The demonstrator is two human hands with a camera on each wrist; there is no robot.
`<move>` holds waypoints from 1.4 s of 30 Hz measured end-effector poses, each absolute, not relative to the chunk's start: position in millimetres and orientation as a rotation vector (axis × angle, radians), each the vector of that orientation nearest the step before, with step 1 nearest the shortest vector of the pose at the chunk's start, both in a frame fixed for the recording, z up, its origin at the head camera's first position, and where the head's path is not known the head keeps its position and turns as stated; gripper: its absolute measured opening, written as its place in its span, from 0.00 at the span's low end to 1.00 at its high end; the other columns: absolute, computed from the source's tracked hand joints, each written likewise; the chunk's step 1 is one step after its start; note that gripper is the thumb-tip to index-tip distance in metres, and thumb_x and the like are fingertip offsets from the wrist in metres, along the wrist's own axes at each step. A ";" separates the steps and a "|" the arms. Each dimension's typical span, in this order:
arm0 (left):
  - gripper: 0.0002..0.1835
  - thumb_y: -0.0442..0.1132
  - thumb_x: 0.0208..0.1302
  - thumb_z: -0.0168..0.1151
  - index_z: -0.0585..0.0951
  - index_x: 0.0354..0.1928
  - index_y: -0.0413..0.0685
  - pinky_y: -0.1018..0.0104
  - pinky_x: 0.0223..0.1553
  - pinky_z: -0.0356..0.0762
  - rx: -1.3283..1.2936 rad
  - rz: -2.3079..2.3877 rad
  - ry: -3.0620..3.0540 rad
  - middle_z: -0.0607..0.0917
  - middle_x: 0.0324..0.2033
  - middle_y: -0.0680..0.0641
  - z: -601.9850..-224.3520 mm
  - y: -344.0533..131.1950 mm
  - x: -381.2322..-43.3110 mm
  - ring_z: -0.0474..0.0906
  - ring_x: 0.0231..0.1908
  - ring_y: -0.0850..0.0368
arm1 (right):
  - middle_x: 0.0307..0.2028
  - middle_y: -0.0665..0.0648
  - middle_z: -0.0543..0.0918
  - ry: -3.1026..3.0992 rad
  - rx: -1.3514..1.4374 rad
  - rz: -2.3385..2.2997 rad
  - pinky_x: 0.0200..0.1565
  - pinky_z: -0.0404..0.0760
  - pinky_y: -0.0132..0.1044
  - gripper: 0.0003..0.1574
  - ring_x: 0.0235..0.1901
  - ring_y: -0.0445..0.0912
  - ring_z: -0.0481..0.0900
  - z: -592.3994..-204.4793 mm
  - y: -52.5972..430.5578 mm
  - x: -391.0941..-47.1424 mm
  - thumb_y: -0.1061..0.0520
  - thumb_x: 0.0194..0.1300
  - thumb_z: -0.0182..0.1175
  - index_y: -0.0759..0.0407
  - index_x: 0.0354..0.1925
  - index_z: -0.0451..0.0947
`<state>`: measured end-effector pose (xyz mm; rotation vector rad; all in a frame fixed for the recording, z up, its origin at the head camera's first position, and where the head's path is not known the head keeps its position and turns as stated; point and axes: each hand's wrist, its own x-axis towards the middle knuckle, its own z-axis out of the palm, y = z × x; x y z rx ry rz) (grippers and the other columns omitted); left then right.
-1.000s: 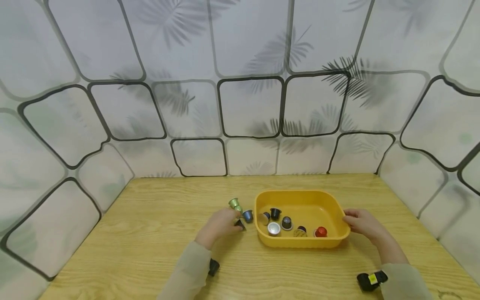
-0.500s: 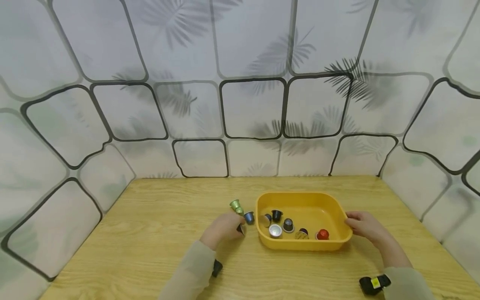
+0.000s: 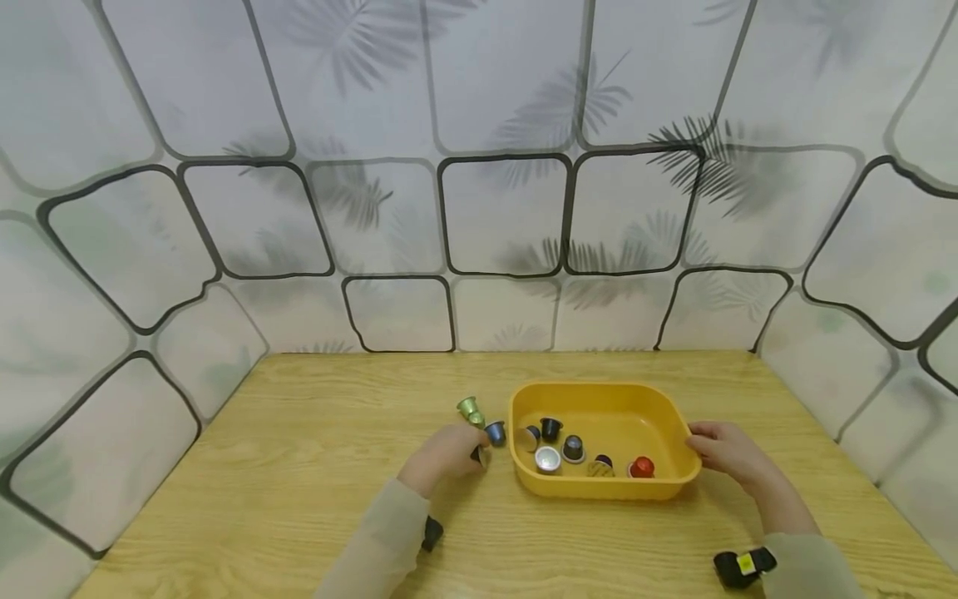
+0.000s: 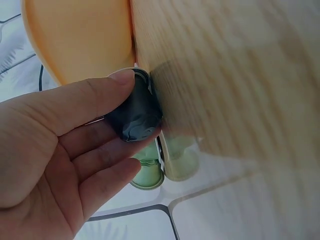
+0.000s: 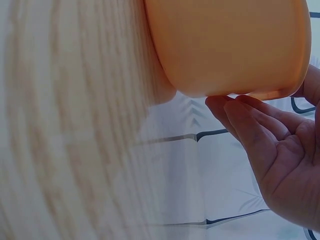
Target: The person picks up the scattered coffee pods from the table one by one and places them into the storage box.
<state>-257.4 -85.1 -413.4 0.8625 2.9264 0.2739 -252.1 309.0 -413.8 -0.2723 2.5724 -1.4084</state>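
In the left wrist view my left hand [image 4: 60,145] pinches a dark coffee capsule [image 4: 137,112] between thumb and fingers, right at the table surface. The head view shows the same left hand [image 3: 446,456] just left of the yellow tray, covering part of that capsule. Beyond the fingers lie green capsules [image 3: 469,407] and a blue capsule [image 3: 496,432]. My right hand [image 3: 729,451] grips the right end of the yellow tray [image 3: 599,487], thumb at the rim and fingers against the outer wall [image 5: 230,55].
Inside the tray sit several capsules, among them a red one [image 3: 642,467], a silver-white one [image 3: 547,459] and a black one [image 3: 550,428]. The wooden table [image 3: 314,433] is bounded by patterned walls [image 3: 501,216] at the back and both sides.
My left fingers have moved slightly to the right and closed on the dark capsule, which has turned a little in them. My right hand stays on the tray.
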 end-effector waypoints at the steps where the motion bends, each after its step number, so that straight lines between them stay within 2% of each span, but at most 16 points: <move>1: 0.05 0.36 0.50 0.65 0.78 0.27 0.49 0.70 0.29 0.69 0.864 0.287 2.926 0.75 0.23 0.56 -413.8 -85.7 -257.6 0.66 0.24 0.63 | 0.46 0.76 0.71 2.572 -0.274 -1.409 0.41 0.77 0.42 0.27 0.43 0.56 0.74 -414.0 308.8 -252.3 0.62 0.64 0.45 0.86 0.51 0.59; 8: 0.04 0.34 0.50 0.64 0.78 0.28 0.47 0.72 0.27 0.66 0.882 0.476 2.918 0.73 0.22 0.56 -413.2 -90.1 -257.7 0.65 0.23 0.63 | 0.47 0.77 0.70 2.573 -0.271 -1.403 0.41 0.76 0.43 0.27 0.44 0.57 0.74 -414.2 308.3 -252.0 0.61 0.64 0.45 0.87 0.52 0.58; 18: 0.03 0.32 0.56 0.56 0.79 0.31 0.43 0.72 0.23 0.63 0.930 0.598 2.976 0.73 0.21 0.54 -402.3 -91.9 -252.6 0.64 0.20 0.63 | 0.47 0.77 0.70 2.561 -0.274 -1.408 0.41 0.77 0.42 0.27 0.43 0.56 0.74 -413.0 308.6 -251.4 0.62 0.64 0.44 0.88 0.51 0.57; 27: 0.09 0.35 0.54 0.62 0.79 0.39 0.42 0.68 0.36 0.73 0.939 0.648 3.055 0.81 0.33 0.50 -394.5 -90.9 -250.9 0.74 0.33 0.62 | 0.48 0.78 0.69 2.557 -0.267 -1.407 0.42 0.76 0.43 0.27 0.44 0.57 0.74 -411.8 307.9 -251.1 0.62 0.65 0.44 0.88 0.52 0.56; 33: 0.17 0.35 0.54 0.63 0.77 0.46 0.37 0.65 0.42 0.74 0.936 0.664 3.085 0.80 0.41 0.44 -391.1 -88.7 -248.5 0.76 0.40 0.55 | 0.46 0.77 0.70 2.563 -0.269 -1.409 0.40 0.77 0.42 0.26 0.42 0.55 0.75 -412.5 308.2 -251.6 0.63 0.65 0.44 0.88 0.51 0.57; 42: 0.19 0.35 0.54 0.63 0.75 0.48 0.37 0.63 0.44 0.73 0.958 0.735 3.133 0.79 0.44 0.43 -385.0 -85.4 -244.8 0.76 0.43 0.53 | 0.47 0.77 0.70 2.562 -0.278 -1.401 0.41 0.76 0.43 0.27 0.43 0.57 0.74 -412.5 308.4 -251.8 0.63 0.65 0.43 0.88 0.51 0.57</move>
